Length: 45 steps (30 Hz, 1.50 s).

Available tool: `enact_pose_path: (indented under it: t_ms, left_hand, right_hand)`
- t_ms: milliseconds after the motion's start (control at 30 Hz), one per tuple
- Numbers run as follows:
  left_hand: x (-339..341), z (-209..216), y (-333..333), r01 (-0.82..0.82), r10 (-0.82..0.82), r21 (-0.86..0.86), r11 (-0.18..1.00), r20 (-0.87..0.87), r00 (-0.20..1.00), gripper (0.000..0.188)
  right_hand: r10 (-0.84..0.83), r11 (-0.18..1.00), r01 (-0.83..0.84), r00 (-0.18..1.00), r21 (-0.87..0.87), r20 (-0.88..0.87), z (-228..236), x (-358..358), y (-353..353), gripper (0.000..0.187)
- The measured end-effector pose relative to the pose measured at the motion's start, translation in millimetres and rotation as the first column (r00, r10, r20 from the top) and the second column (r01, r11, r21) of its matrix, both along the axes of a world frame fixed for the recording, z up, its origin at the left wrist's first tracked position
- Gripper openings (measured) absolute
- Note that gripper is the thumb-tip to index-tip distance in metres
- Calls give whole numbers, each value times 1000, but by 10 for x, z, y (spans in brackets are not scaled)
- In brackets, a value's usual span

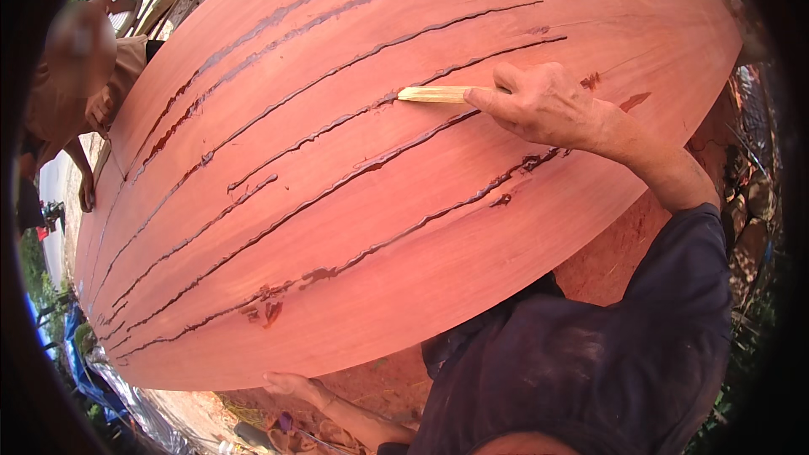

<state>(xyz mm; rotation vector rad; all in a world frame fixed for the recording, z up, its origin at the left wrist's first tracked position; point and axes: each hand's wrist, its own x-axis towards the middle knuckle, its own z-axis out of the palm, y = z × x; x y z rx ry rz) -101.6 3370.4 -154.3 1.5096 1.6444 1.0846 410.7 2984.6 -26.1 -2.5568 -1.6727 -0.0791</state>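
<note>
Evidently pinching the stick (434, 94) between the thumb and curled fingers of the right hand (539, 105), gripping near the right end and touching the paste (386, 100) with the left tip. Lying over the far half of the board (472, 270), right of the middle, and slanting only slightly. Probably handling light and fairly stiff, yet perhaps splitting under hard pressure, being so thin and narrow; calling for a hold on the clean right end rather than the tip, likely turning slippery with paste. Showing pale yellow, straight-grained wood against the reddish surface below. Resting the left hand (291, 384) at the near edge of the board, not showing clearly enough to tell whether grasping or merely touching. Judging by the broad spread, probably being heavy and rigid as a board, so offering a hold mainly along the edges. Carrying long, dark ridges of paste along the smooth grain, looking glossy and lumpy toward the near side, spreading flatter and greyer in two far strips. Showing another person's hand (87, 192) just beside the left edge, and reddish soil (607, 253) beyond the near edge at right.
</note>
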Motion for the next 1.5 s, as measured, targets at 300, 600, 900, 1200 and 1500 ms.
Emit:
enact_pose_path:
  t_ms: [300, 600, 900, 1200, 1500]
  left_hand:
    - [-89, -77, 41, 45, -45, 1, 999, 89, 995, 64]
    - [178, 114, -117, 37, -33, -39, 999, 89, 995, 62]
    - [238, 102, -200, -151, 157, 71, 986, -85, 984, 67]
    - [231, 68, -203, -127, 131, 88, 988, -50, 990, 67]
    - [133, 15, -43, 68, -75, 83, 994, 82, 994, 60]
  right_hand:
    - [33, 981, -31, 999, -189, 6, 276, 88, 86, 16]
    - [-240, 905, 419, 651, 77, -720, 153, 175, -51, 28]
    - [-192, 953, 206, 978, 222, -80, -394, -695, 129, 46]
    - [-236, 870, 308, 945, 385, -225, -398, -917, 472, 38]
    - [-306, 812, 527, 751, 250, -586, -35, -731, 561, 25]
